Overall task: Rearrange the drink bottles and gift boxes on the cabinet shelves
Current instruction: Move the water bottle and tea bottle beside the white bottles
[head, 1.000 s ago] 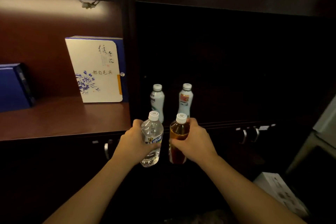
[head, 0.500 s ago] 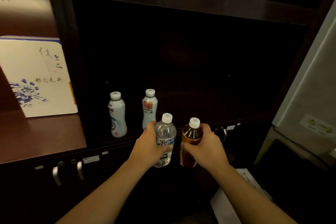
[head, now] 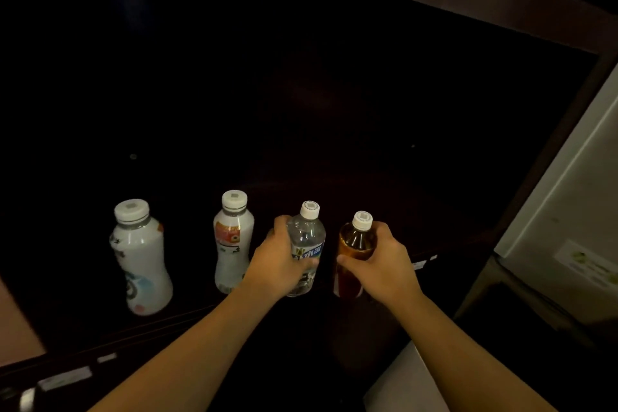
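Note:
My left hand (head: 279, 262) grips a clear water bottle (head: 308, 237) with a white cap and blue label. My right hand (head: 384, 262) grips a brown tea bottle (head: 355, 241) with a white cap. Both bottles are upright, side by side, over the front edge of the dark cabinet shelf (head: 384, 197). Two white drink bottles stand on the shelf to the left: one with a blue-marked label (head: 140, 257) and one with a red label (head: 232, 241), close beside my left hand.
The dark shelf recess stretches back and to the right of the bottles. A pale appliance or wall (head: 568, 217) rises at the right. A lit brown shelf corner (head: 16, 324) shows at the far left. A white box (head: 401, 381) lies low on the floor.
The view has swung right and closer to the dark shelf; the gift box has left the frame. Both hands carried their bottles up and forward, level with the two white bottles.

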{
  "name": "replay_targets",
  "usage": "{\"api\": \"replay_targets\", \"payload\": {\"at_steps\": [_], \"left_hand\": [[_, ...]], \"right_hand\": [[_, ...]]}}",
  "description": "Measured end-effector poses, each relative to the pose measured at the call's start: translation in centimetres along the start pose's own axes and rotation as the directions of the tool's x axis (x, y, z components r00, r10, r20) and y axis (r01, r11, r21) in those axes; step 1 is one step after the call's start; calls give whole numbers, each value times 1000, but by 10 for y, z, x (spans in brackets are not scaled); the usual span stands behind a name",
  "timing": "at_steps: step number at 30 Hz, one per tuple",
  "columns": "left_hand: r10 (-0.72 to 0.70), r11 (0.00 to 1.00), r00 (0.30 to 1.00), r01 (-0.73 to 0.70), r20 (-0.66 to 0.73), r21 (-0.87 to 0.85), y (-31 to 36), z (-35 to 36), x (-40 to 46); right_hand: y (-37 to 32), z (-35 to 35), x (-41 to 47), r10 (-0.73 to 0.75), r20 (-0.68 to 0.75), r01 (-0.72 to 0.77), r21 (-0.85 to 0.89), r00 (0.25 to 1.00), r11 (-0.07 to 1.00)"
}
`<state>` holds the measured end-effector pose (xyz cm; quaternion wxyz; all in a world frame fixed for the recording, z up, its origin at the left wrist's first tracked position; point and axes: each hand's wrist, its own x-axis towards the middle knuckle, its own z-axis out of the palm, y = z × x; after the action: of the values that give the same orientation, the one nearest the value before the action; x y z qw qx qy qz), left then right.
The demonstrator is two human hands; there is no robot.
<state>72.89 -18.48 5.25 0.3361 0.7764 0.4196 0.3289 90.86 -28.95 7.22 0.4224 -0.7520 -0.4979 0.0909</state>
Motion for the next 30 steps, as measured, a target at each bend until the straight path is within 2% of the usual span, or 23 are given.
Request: {"api": "replay_targets", "payload": {"at_steps": [5, 17, 25, 30], "left_hand": [[-28, 1000, 1000, 28, 11, -10, -10, 14, 29], [-113, 994, 982, 112, -153, -19, -3, 42, 53], [-164, 986, 961, 166, -221, -10, 3, 57, 60], [-194, 980, 946, 200, -259, -2, 8, 65, 64]], "right_hand": [[16, 8, 39, 14, 16, -14, 27, 1000, 1000], [53, 10, 107, -29, 153, 16, 89, 988, 996], [73, 2, 135, -112, 243, 69, 180, 964, 981], [80, -4, 145, -98, 282, 49, 177, 954, 983]]}}
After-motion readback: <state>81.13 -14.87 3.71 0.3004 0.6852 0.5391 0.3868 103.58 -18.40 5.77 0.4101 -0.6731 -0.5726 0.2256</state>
